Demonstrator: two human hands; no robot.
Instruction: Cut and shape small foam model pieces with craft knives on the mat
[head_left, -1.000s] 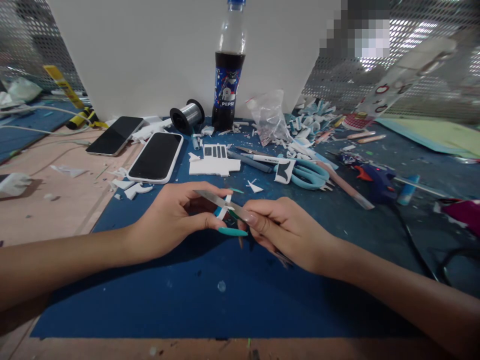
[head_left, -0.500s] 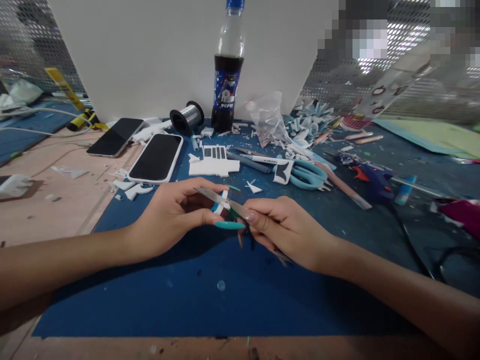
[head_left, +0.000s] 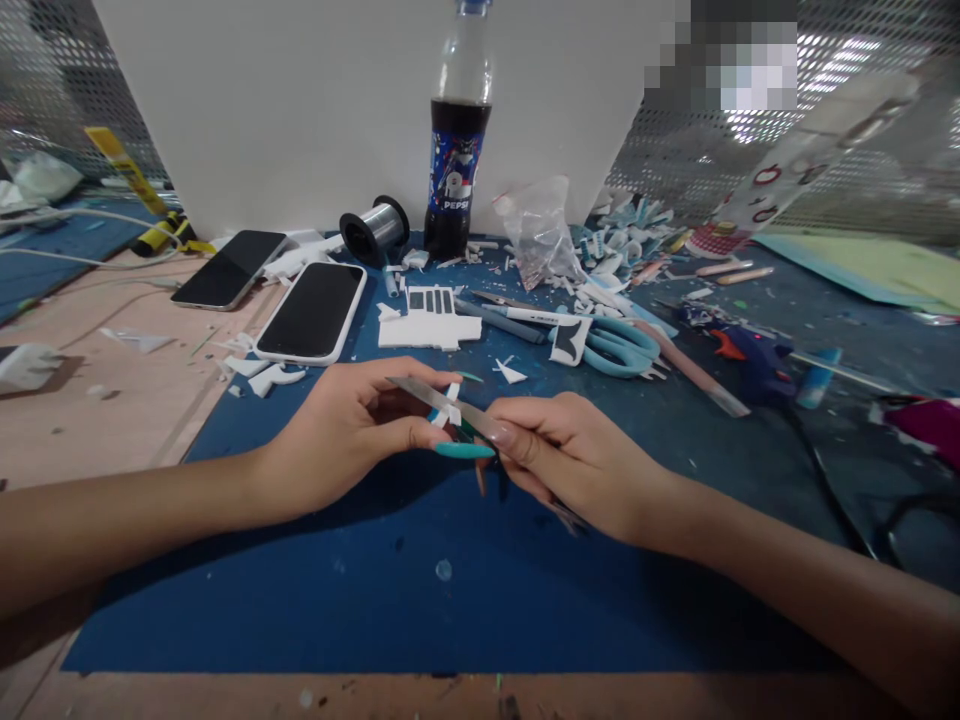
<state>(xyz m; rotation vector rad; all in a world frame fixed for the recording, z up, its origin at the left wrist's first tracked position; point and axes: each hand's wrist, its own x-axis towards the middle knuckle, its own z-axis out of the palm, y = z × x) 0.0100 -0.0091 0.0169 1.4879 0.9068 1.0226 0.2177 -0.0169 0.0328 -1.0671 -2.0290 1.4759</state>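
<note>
My left hand (head_left: 352, 435), with long teal nails, pinches a small white and blue piece (head_left: 452, 402) between thumb and fingers. Held in my right hand (head_left: 577, 455) is a thin, flat metal blade (head_left: 420, 393). It points left and crosses over the small piece, seeming to touch it. My right thumb presses along the blade near its base; the curled fingers hide the rest. Both hands are above the blue mat (head_left: 375, 590). Just beyond them lie a white cut-out shape (head_left: 427, 332) with grey bars and small white scraps (head_left: 510, 372).
Behind the hands lie light-blue scissors (head_left: 622, 347), a white-edged phone (head_left: 311, 312), a dark phone (head_left: 229, 268) and a wire spool (head_left: 375, 230). A Pepsi bottle (head_left: 456, 170) stands at the back beside a plastic bag (head_left: 544, 230). A glue gun (head_left: 750, 355) with its cord is on the right.
The view has shifted slightly. Both hands keep nearly the same pose, with the blade still across the small piece.
</note>
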